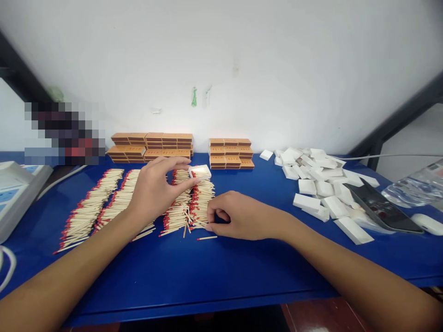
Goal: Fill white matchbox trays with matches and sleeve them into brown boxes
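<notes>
Between the thumb and fingers of my left hand [155, 186] is a small white matchbox tray [200, 173], held tilted above the rows of matches, with a few red-tipped matches showing in it. My right hand [238, 214] is closed in a pinch at the near end of the rightmost match row [203, 198]. Its fingertips touch the matches there; whether they grip any is hidden. Red-headed wooden matches lie in several long rows, the leftmost row [92, 207] slanting toward me. One loose match [206, 238] lies in front of the right hand.
Brown-orange matchboxes stand in a larger stack [150, 147] and a smaller stack [231, 153] against the wall. White trays [311, 170] are heaped at right, beside a dark phone [384, 207], a clear plastic bottle [415, 184] and a white mouse [427, 224]. A power strip [17, 198] sits at left.
</notes>
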Motion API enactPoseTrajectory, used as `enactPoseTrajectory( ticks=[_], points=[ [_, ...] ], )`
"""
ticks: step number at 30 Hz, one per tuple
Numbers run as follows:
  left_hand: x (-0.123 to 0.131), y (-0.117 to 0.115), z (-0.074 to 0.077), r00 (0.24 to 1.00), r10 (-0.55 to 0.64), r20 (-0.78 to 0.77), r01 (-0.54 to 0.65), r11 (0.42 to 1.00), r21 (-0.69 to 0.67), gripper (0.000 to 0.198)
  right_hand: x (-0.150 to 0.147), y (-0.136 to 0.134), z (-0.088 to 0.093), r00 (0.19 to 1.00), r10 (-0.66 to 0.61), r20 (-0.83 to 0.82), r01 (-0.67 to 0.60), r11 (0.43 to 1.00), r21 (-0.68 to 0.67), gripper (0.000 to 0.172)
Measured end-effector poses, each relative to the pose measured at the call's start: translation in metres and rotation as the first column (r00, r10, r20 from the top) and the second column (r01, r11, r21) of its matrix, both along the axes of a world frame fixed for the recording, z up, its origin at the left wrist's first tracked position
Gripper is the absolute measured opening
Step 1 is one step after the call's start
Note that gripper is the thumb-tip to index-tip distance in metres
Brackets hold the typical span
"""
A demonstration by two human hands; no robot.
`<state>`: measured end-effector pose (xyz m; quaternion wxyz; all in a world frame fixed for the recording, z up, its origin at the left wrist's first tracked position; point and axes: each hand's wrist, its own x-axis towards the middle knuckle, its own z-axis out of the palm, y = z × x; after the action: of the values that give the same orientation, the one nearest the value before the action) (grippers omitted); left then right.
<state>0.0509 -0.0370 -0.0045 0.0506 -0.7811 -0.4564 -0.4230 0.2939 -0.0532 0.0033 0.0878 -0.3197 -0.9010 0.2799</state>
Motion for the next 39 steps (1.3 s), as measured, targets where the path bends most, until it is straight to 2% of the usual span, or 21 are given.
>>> enactPoseTrajectory(
  ticks=[5, 8, 15, 18, 20, 22, 28, 33, 36, 39],
  points=[
    [-0.001, 0.0, -0.001, 1.0, 0.007, -0.011, -0.007, 1.0, 0.0, 0.038, 0.007, 0.005, 0.003, 0.999, -0.045, 0.019, 0.046, 0.998, -0.04, 0.013],
    [-0.001, 0.0, -0.001, 1.0, 0.004, -0.006, -0.004, 1.0, -0.008, 0.039, 0.014, 0.011, 0.007, 0.995, -0.089, -0.046, 0.084, 0.991, -0.104, 0.01],
    [-0.001, 0.0, 0.0, 1.0, 0.004, -0.003, -0.004, 0.999, -0.036, 0.042, 0.015, 0.013, 0.009, 0.988, -0.073, -0.137, 0.051, 0.986, -0.158, 0.003],
    [-0.001, 0.001, 0.0, 1.0, -0.002, -0.008, 0.002, 0.999, -0.038, 0.041, 0.013, 0.012, 0.007, 0.985, -0.068, -0.158, 0.039, 0.983, -0.18, 0.01],
    [-0.001, 0.001, -0.001, 1.0, -0.013, -0.007, 0.013, 0.999, -0.034, 0.041, 0.013, 0.012, 0.006, 0.987, -0.045, -0.153, 0.019, 0.986, -0.168, 0.012],
    [-0.001, 0.001, -0.001, 1.0, -0.012, -0.006, 0.012, 0.999, -0.032, 0.039, 0.013, 0.01, 0.005, 0.989, 0.012, -0.15, -0.036, 0.986, -0.16, 0.007],
    [0.0, 0.0, 0.0, 1.0, -0.017, -0.009, 0.016, 0.999, -0.034, 0.04, 0.005, 0.001, 0.006, 0.982, 0.174, -0.071, -0.182, 0.976, -0.123, 0.006],
    [-0.001, 0.0, 0.0, 1.0, -0.021, -0.01, 0.02, 0.999, -0.039, 0.04, 0.004, 0.0, 0.008, 0.99, 0.14, -0.011, -0.141, 0.986, -0.095, 0.015],
    [-0.001, 0.0, 0.0, 1.0, -0.025, 0.0, 0.025, 0.998, -0.054, 0.039, 0.004, 0.001, 0.008, 0.99, 0.144, 0.011, -0.142, 0.986, -0.088, 0.009],
    [0.0, 0.0, 0.0, 1.0, -0.024, 0.004, 0.024, 0.999, -0.046, 0.039, 0.002, -0.001, 0.008, 0.988, 0.153, 0.012, -0.15, 0.983, -0.105, 0.012]
  ],
)
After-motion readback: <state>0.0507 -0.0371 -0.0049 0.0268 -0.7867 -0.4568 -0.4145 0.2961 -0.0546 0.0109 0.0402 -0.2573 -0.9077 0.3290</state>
